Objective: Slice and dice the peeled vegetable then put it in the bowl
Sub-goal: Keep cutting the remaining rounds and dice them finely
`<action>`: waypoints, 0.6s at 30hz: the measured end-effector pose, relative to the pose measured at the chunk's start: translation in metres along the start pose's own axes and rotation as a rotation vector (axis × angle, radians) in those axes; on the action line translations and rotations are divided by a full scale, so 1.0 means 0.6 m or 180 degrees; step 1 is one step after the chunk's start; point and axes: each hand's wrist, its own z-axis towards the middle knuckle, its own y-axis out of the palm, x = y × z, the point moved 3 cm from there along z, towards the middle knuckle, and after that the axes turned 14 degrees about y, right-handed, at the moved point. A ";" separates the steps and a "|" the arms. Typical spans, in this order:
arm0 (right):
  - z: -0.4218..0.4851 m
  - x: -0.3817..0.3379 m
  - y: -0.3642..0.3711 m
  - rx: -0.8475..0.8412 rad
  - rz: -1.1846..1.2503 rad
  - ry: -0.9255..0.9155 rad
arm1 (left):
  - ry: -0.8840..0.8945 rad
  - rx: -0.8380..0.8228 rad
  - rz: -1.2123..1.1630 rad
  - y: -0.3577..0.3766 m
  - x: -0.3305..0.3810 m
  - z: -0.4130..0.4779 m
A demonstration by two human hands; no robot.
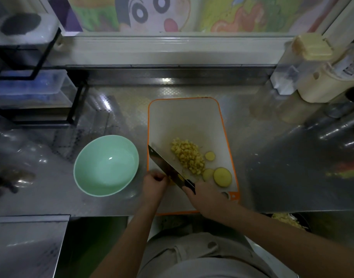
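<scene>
Past halfway, I judge: a diced pile (189,156) sits mid cutting board (184,117); 3 round slices (222,176) wait by its right edge; the bowl (95,149) holds nothing; right hand (207,197) grips the knife (168,167); left hand (154,182), fingers curled, pins a yellow piece (170,180) at the left edge.

Single head-worn wide-angle view, pitched steeply down, close over the counter (272,157); cutting board (184,121) near centre, bowl (105,165) at 8 o'clock, person's torso (202,257) at 6.
</scene>
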 end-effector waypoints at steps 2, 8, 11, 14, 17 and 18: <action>0.004 0.001 0.004 0.0017 0.0155 0.0142 | 0.0018 0.0023 -0.0016 -0.002 0.006 -0.001; 0.019 0.007 0.022 0.0070 0.0105 0.0107 | -0.0033 0.0032 0.0040 -0.002 0.013 -0.003; 0.020 0.006 0.024 0.0302 0.0044 0.0025 | -0.0007 0.0043 0.0089 -0.001 0.004 -0.001; 0.023 0.007 0.030 0.0356 0.0194 -0.0045 | 0.0001 0.0066 0.0128 0.000 0.000 0.000; 0.031 0.011 0.041 0.0205 0.0353 -0.0020 | 0.0051 0.0084 0.0151 0.000 0.003 -0.001; 0.033 0.013 0.044 0.0174 0.0410 -0.0018 | 0.0076 0.0091 0.0151 0.000 0.004 -0.001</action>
